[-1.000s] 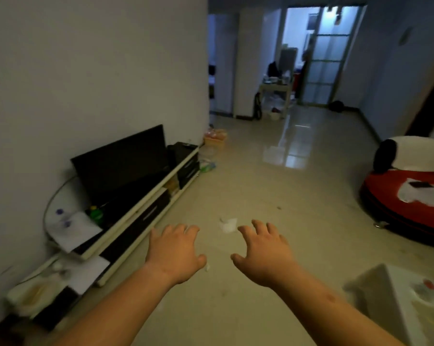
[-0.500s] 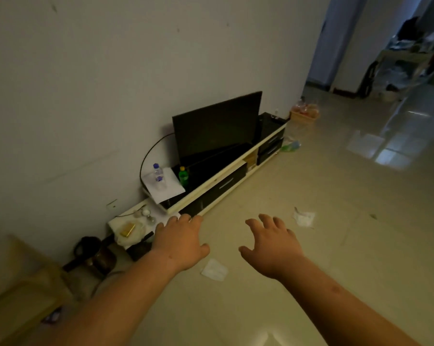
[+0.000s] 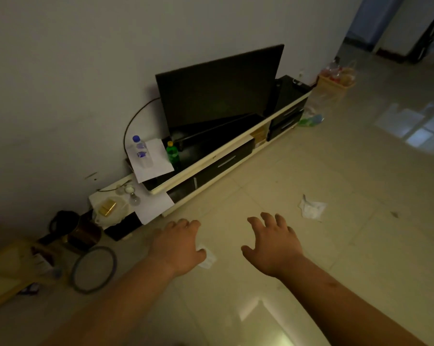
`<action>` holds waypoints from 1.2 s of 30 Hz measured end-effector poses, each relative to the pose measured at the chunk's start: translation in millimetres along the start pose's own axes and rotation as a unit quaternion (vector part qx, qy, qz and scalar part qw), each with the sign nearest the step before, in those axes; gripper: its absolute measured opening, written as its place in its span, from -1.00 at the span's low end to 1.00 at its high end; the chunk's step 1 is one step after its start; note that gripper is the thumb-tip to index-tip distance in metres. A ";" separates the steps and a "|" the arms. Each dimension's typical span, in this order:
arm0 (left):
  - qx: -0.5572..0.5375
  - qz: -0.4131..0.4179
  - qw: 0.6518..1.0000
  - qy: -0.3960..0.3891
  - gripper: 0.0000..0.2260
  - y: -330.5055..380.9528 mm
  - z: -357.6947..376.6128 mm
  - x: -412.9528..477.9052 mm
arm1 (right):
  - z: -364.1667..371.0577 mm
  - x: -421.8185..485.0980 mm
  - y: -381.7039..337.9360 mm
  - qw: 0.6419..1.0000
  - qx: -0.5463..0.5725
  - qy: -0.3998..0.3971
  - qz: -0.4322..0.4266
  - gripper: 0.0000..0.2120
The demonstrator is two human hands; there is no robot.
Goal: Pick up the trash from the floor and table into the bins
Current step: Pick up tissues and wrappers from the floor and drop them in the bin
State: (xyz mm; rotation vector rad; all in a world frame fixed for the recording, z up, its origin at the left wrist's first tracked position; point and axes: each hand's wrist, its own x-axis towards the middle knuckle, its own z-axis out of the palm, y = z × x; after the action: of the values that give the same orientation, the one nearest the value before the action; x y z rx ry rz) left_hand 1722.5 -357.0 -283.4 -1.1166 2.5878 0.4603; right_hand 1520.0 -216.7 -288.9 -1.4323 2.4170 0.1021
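I'm seeing the empty, spread left hand (image 3: 177, 245) now overlapping the flat white paper scrap (image 3: 209, 260) that was lying between both hands, while the equally spread right hand (image 3: 273, 245) is hovering near the crumpled white tissue (image 3: 312, 209) on the beige tiled floor (image 3: 365, 258).

The low stand (image 3: 211, 159) against the wall carries the television (image 3: 218, 88) with a bottle (image 3: 173, 154) just left of it; one paper scrap (image 3: 312, 209) lies on the floor before it, a second scrap (image 3: 208, 261) seemingly partly under the left hand (image 3: 178, 248).
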 end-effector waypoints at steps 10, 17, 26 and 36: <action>-0.009 -0.004 0.998 -0.059 -0.35 -15.8 59.6 147.3 | 46.6 122.5 36.1 1.000 0.000 -0.018 0.001 -0.25; -0.016 -0.039 0.994 -0.099 -0.31 -40.1 204.0 259.8 | 172.5 229.1 87.9 1.000 0.000 -0.030 -0.008 -0.25; -0.072 -0.119 0.977 -0.165 -0.21 -94.7 479.2 405.4 | 406.0 371.9 165.9 0.998 -0.021 -0.041 -0.032 -0.26; -0.091 -0.167 0.972 -0.141 -0.05 -151.1 691.8 445.9 | 575.6 458.5 186.3 0.993 -0.057 -0.046 -0.098 -0.28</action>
State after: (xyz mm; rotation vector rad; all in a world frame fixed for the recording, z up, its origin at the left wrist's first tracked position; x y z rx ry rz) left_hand 1631.4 -470.2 -1107.5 -1.4013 2.0968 0.7257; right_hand 1296.7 -380.3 -995.7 -1.6680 2.2163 0.2562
